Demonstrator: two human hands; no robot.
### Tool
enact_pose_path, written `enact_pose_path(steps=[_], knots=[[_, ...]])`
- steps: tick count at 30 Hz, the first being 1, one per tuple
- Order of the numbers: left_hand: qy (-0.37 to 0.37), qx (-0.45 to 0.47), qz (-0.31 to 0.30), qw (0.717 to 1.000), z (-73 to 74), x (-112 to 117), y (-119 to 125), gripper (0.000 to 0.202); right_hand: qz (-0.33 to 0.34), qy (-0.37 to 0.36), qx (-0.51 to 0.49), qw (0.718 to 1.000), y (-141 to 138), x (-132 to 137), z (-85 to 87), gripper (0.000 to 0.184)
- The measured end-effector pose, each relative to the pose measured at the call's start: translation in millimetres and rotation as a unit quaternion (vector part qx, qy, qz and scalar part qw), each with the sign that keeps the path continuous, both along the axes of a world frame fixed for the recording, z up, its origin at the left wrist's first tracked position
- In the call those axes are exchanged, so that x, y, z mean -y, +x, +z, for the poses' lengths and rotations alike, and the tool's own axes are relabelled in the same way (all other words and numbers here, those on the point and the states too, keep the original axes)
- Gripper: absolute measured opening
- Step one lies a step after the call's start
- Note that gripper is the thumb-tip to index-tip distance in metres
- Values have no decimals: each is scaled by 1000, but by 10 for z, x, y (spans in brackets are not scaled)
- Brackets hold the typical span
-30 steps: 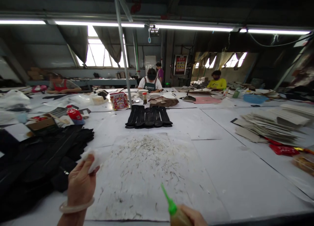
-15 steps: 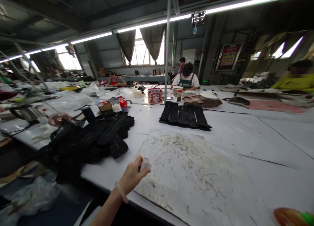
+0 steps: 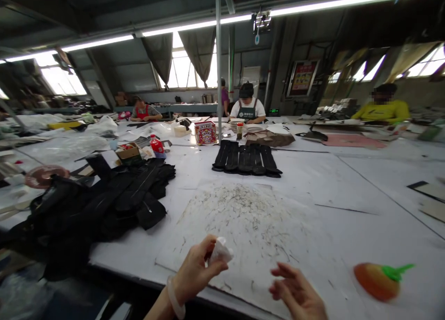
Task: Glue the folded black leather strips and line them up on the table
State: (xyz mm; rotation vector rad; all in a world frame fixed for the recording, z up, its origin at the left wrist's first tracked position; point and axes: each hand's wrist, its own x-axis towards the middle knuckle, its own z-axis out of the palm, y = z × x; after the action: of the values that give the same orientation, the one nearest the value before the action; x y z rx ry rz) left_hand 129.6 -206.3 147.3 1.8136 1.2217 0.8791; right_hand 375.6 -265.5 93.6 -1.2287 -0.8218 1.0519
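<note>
My left hand [image 3: 195,272], with a pale bangle on the wrist, pinches a small crumpled white wad [image 3: 220,251] above the near edge of a glue-stained white sheet [image 3: 250,222]. To its right my right hand [image 3: 297,294] hovers with fingers apart and nothing in it. An orange squeeze bottle with a green nozzle [image 3: 378,278] lies on its side on the table to the right of that hand, blurred.
A heap of black zippered pieces [image 3: 104,204] covers the table's left side. A neat row of black pieces [image 3: 246,159] lies beyond the stained sheet. A red-capped bottle [image 3: 157,146], a printed box [image 3: 205,133] and several seated workers are farther back. A metal pole [image 3: 219,65] rises mid-table.
My right hand has let go of the orange bottle, which now lies on the table. My left hand keeps the white wad and has moved in toward my right hand. The view swung left.
</note>
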Motion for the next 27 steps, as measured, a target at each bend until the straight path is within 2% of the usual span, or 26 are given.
enact_pose_path(steps=[3, 5, 7, 9, 13, 15, 17, 20, 21, 23, 25, 27], knots=[[-1, 11, -49, 999, 1, 90, 187, 15, 70, 14, -79, 994, -609, -83, 149, 50], [-5, 12, -67, 998, 10, 134, 237, 14, 100, 28, -84, 991, -813, -140, 236, 37], [7, -7, -61, 998, 16, 154, 227, 10, 106, 36, -73, 991, -841, -178, 299, 32], [36, -41, -48, 997, 8, 154, 180, 9, 87, 40, -63, 993, -756, -208, 344, 32], [70, -72, -62, 993, -40, 141, 104, 11, -8, 34, -54, 998, -556, -272, 409, 31], [72, -71, -68, 993, -57, 153, 120, 19, -32, 32, -49, 998, -549, -294, 423, 32], [72, -54, -77, 993, -65, 183, 164, 20, 5, 36, -49, 998, -614, -299, 410, 32], [50, -18, -83, 995, -91, 230, 190, 34, 116, 37, -69, 990, -753, -283, 337, 29], [34, -11, -67, 997, -116, 238, 161, 39, 145, 32, -80, 986, -783, -275, 303, 29], [-3, -9, 14, 1000, -201, 238, 10, 44, 160, 23, -103, 981, -790, -262, 227, 32], [-37, -7, 133, 990, -325, 234, -273, 47, 141, 6, -116, 983, -717, -249, 139, 37], [-62, 7, 242, 968, -458, 258, -666, 45, 109, -21, -115, 987, -585, -235, 36, 40]])
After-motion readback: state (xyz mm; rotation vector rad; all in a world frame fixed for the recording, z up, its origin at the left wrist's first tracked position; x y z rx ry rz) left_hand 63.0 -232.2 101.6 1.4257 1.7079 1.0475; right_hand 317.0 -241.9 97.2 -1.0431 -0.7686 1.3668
